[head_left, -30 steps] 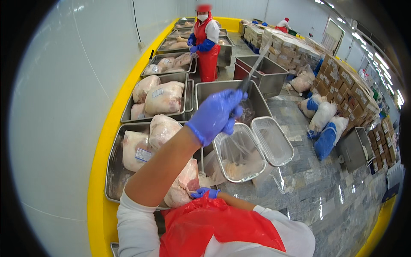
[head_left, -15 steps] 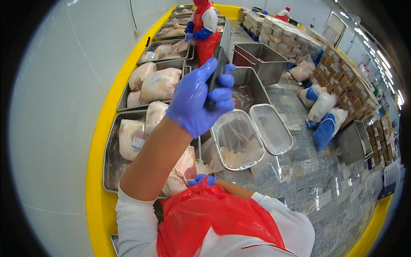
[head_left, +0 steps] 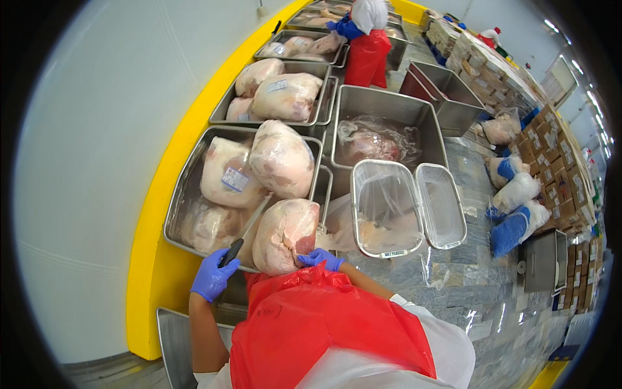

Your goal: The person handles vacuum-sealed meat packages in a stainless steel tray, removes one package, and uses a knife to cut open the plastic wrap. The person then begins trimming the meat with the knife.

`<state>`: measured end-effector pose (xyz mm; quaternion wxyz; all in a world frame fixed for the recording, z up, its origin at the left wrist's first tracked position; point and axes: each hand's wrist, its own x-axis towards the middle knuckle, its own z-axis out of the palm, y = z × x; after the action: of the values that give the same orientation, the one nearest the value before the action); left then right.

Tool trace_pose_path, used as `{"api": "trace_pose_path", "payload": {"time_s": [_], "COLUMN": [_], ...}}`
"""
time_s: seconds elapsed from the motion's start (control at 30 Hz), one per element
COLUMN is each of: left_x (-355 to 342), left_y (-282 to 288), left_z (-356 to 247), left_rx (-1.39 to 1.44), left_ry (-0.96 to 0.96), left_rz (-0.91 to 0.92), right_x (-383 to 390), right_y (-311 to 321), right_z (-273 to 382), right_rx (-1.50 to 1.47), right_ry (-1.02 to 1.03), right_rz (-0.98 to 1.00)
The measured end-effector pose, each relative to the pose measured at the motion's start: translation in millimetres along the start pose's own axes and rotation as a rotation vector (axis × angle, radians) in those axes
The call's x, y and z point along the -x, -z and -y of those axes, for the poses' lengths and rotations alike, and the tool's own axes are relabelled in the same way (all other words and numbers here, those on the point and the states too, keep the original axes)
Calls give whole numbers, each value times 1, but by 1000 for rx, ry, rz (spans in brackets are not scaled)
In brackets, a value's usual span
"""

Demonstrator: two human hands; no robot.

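My left hand point(head_left: 214, 275), in a blue-violet glove, is closed around the black handle of a knife point(head_left: 253, 221). Its blade points up and away, lying along the left side of a large fatty cut of meat point(head_left: 285, 236). That cut rests at the near right corner of a metal tub point(head_left: 178, 227), against my red apron. On its near right edge, my gloved right hand point(head_left: 321, 260) grips the meat beside a dark red exposed patch. More pale cuts point(head_left: 282, 159) lie behind it in the tub, one of them point(head_left: 227, 174) with a label.
Right of the tub stand a deep metal bin point(head_left: 389, 97) with bagged meat and two plastic-lined baskets point(head_left: 389, 253). More meat tubs point(head_left: 330, 97) line the yellow-edged wall, where a co-worker point(head_left: 368, 52) stands. Cartons point(head_left: 551, 155) and filled bags point(head_left: 518, 191) are on the right.
My left hand has come down from in front of the view to the tub, bringing the knife beside the meat. My right hand has stayed at the meat. The view has shifted.
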<state>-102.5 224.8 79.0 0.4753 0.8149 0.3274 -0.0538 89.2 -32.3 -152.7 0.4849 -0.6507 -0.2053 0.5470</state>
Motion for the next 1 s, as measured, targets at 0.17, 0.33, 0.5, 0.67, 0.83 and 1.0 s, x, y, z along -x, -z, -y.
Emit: {"api": "trace_pose_path", "payload": {"time_s": [0.17, 0.33, 0.5, 0.67, 0.83, 1.0], "left_x": [10, 4, -11, -26, -39, -69], "left_y": [0, -2, -8, -14, -5, -6], "left_z": [17, -6, -27, -37, -24, -7], "left_rx": [-59, 49, 37, 40, 25, 19], "left_ry": [52, -73, -172, -251, -168, -392], "left_rz": [-138, -126, -99, -4, 20, 93], "right_x": [3, -4, 10, 27, 36, 29], "right_y": [1, -3, -15, -20, -33, -50], "right_z": [4, -25, -9, -1, 8, -23], "right_rx": [-4, -199, 0, 206, 181, 12], "right_ry": [-7, 21, 51, -18, 11, 18], "right_rz": [-8, -3, -85, -128, -168, -295]}}
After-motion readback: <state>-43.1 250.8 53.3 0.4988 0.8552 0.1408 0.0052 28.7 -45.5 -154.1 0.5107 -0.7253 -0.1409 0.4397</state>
